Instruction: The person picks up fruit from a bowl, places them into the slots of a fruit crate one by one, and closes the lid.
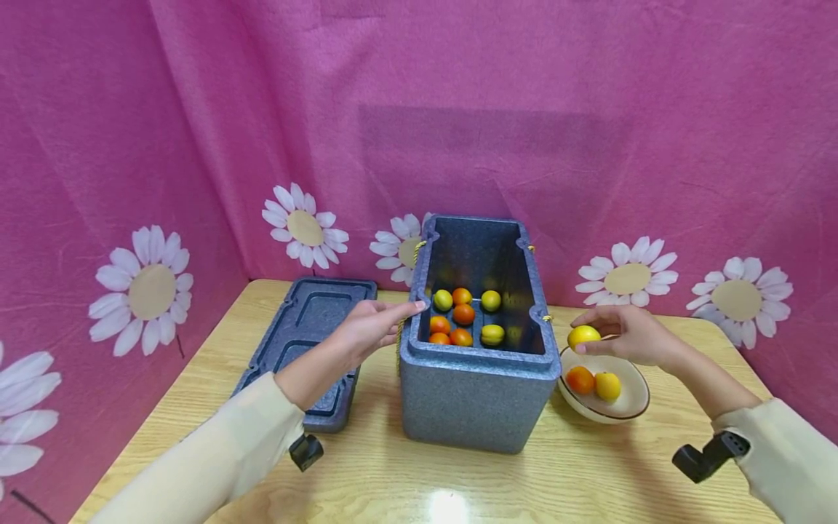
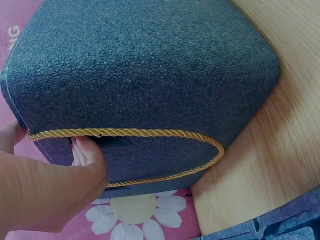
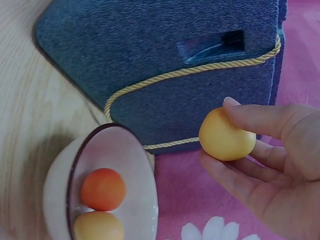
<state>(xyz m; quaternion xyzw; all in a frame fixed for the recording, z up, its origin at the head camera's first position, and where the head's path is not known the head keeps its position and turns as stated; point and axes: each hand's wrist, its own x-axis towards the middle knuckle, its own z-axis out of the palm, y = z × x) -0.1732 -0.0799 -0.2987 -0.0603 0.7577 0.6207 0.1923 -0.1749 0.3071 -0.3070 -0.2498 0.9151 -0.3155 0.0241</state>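
Observation:
A grey foam cooler box [image 1: 481,400] stands open-topped in the middle of the table, with several orange and yellow round fruits [image 1: 463,314] on its floor. My left hand [image 1: 369,327] grips the box's left rim, thumb on top and fingers down the outer side; in the left wrist view those fingers lie by a gold rope handle [image 2: 165,133]. To the right of the box, my right hand [image 1: 625,335] pinches a yellow round fruit [image 3: 225,135] between thumb and fingers. Below that hand, a cream bowl [image 1: 638,400] with a dark rim holds one orange fruit [image 3: 103,189] and one yellow fruit [image 1: 607,386].
The box's grey lid [image 1: 327,313] lies on the table at left, partly covered by my left forearm. A pink cloth [image 1: 497,160] with white daisies hangs behind and at the sides. Wooden tabletop [image 1: 366,480] shows in front of the box.

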